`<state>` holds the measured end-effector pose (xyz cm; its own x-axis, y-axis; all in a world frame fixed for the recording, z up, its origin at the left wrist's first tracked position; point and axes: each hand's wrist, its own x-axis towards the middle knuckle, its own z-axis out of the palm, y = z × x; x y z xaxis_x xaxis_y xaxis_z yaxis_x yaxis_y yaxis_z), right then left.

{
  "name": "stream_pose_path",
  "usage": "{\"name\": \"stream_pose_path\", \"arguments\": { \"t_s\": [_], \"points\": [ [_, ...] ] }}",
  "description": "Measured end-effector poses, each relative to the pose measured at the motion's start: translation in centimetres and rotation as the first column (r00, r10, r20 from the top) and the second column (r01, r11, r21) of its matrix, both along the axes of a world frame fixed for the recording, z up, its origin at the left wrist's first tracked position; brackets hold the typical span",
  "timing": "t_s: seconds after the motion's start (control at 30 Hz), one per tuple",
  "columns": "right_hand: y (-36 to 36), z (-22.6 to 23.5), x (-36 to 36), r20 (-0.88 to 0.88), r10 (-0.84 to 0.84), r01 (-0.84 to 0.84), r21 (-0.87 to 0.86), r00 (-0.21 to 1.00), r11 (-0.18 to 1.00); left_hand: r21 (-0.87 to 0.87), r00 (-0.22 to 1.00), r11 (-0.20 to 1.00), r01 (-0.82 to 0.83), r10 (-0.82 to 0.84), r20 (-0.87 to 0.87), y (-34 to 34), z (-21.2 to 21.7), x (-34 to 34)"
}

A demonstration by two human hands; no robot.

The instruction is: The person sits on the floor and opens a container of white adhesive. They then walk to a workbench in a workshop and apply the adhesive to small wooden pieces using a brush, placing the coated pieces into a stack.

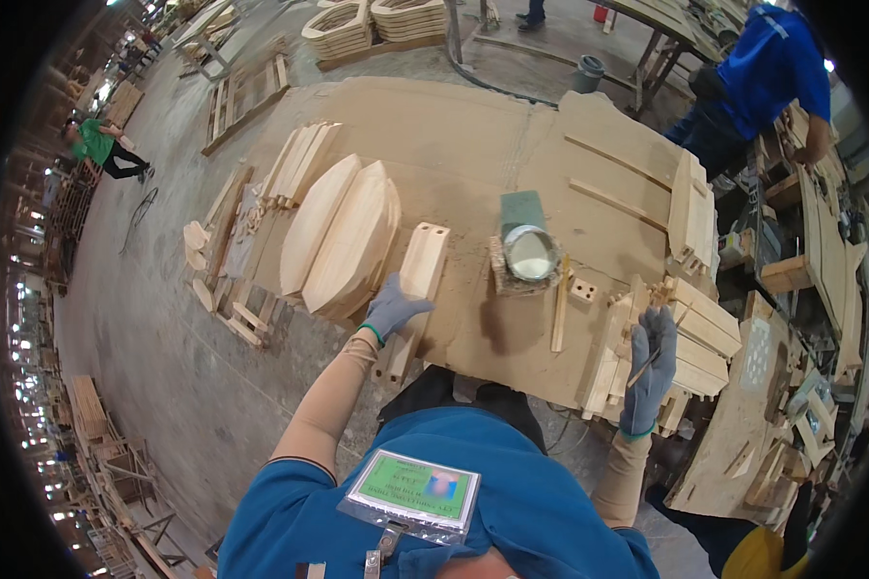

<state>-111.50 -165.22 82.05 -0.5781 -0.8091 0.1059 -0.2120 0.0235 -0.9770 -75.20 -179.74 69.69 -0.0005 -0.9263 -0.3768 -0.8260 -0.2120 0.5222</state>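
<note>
My left hand (393,309), in a grey glove, rests with thumb and fingers apart against the near part of pale wooden bars (423,262) with holes in their ends. Left of it lies a stack of wide wooden boards (343,232) with pointed ends. My right hand (654,352), gloved too, holds a thin stick (646,367) across the palm, fingers mostly straight. Beneath and beside that hand are stacked wooden bars (697,338). Between the hands stands a round tin (531,253) of pale liquid, near a small block with holes (582,290) and a narrow wooden strip (560,314).
Cardboard (434,125) covers the worktable. More bars (304,159) lie at its far left, and upright pieces (690,212) at its right. A person in blue (768,72) works at the far right; another in green (95,145) is on the left floor.
</note>
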Motion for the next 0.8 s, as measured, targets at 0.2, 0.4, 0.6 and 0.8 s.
{"name": "stream_pose_path", "arguments": {
  "t_s": [0.2, 0.4, 0.6, 0.8],
  "points": [
    [0.2, 1.3, 6.9, -0.012, 0.122, -0.122, -0.05, 0.992, 0.991, 0.036, 0.983, 0.999, -0.04, 0.046, -0.179, 1.5, 1.3, 2.9],
    [-2.0, 4.2, 12.3, -0.284, 0.189, -0.186, 0.035, 0.94, 0.982, 0.127, 0.99, 0.992, 0.004, 0.014, -0.142, 1.7, 1.7, 2.5],
    [-4.0, 6.7, 15.5, -0.256, 0.343, -0.312, 0.154, 0.904, 0.938, 0.216, 0.945, 0.976, 0.023, 0.05, -0.324, 0.5, 2.7, 4.4],
    [-5.4, 7.2, 17.8, -0.205, 0.519, -0.523, 0.042, 0.83, 0.851, 0.127, 0.921, 0.992, 0.004, 0.046, -0.387, -0.3, -0.6, 9.6]
  ]
}}
